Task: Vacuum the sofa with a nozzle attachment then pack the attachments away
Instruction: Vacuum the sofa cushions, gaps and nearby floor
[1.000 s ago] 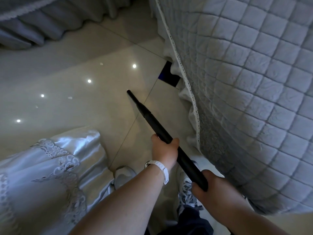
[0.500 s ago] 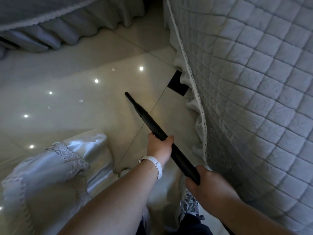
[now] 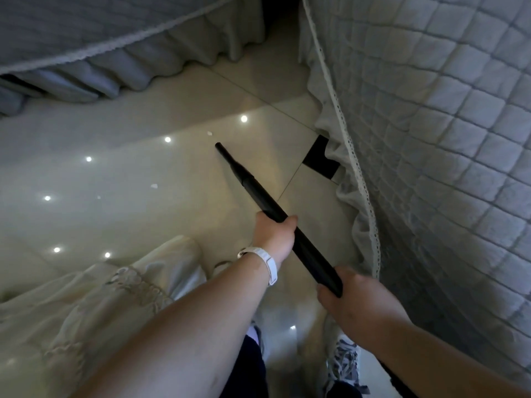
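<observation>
Both hands grip the black vacuum tube (image 3: 260, 193), left hand (image 3: 274, 239) ahead of right hand (image 3: 356, 300), its tip over the shiny floor (image 3: 143, 219) beside the quilted sofa (image 3: 445, 139).

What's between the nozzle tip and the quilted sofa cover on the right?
Head view: only bare glossy floor tile lies between the wand's nozzle tip and the quilted sofa cover, with a dark patch at its lace hem.

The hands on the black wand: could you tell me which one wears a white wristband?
The left hand, gripping nearer the tip of the wand; the right hand at the rear has a bare wrist.
</observation>
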A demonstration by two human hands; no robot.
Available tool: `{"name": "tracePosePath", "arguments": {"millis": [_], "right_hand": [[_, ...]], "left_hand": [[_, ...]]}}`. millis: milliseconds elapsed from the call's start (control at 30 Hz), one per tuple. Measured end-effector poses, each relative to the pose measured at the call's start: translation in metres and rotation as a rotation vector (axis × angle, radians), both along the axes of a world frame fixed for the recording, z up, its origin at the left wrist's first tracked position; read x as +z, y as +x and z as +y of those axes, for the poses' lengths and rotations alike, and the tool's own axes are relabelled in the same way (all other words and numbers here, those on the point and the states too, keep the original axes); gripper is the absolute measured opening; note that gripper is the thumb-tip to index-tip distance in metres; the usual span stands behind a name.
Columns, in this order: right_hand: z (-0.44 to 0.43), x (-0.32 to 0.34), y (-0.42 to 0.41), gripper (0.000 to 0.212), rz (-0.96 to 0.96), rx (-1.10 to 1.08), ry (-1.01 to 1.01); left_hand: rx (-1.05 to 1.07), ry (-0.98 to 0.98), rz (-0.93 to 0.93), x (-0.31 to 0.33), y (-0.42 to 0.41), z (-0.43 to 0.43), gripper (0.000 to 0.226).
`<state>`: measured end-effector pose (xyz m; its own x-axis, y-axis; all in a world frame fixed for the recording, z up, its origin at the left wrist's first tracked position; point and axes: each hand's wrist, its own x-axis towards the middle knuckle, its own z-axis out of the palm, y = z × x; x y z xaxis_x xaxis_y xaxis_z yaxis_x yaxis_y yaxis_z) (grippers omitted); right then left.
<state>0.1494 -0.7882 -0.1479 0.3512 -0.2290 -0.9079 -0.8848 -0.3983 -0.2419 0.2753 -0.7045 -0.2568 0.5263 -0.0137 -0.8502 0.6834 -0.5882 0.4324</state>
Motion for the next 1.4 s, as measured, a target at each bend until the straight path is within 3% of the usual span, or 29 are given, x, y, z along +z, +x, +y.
{"name": "tracePosePath", "arguments": {"millis": [367, 733, 1400], "right_hand": [[0.006, -0.006, 0.039, 0.021, -0.007, 0.037, -0.027], [0.009, -0.009, 0.064, 0.024, -0.019, 0.108, -0.042], [0.039, 0.005, 0.053, 0.023, -0.033, 0.407, 0.026]], "left_hand": [[-0.019, -0.031, 0.019, -0.009, 0.041, 0.008, 0.026], [0.049, -0.033, 0.043, -0.009, 0.066, 0.019, 0.036], [0.3, 0.072, 0.07, 0.007, 0.019, 0.094, 0.036]]}}
